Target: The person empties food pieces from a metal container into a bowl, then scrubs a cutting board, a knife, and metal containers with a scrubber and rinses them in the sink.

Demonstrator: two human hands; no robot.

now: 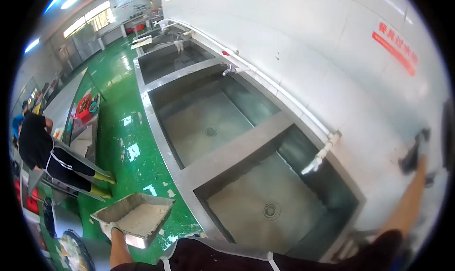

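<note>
My left hand [113,227] grips the near left edge of a rectangular metal pan [138,241], its fingers partly hidden by the rim. A pale, greyish-white layer [142,219] covers the bottom of the pan, which is held out over the green floor, left of the sinks. My right arm reaches far out to the right, where my right hand [423,145] is raised by the white wall. A dark object [408,163] is beside or under that hand; blur hides what it is and how the fingers are placed.
Deep metal sinks [189,176] run along the wall, below a white pipe [284,93] with taps [313,166]. The green floor [128,124] looks wet. At left a person [35,140] in yellow boots bends by a work table [90,133]. Bins [90,252] stand lower left.
</note>
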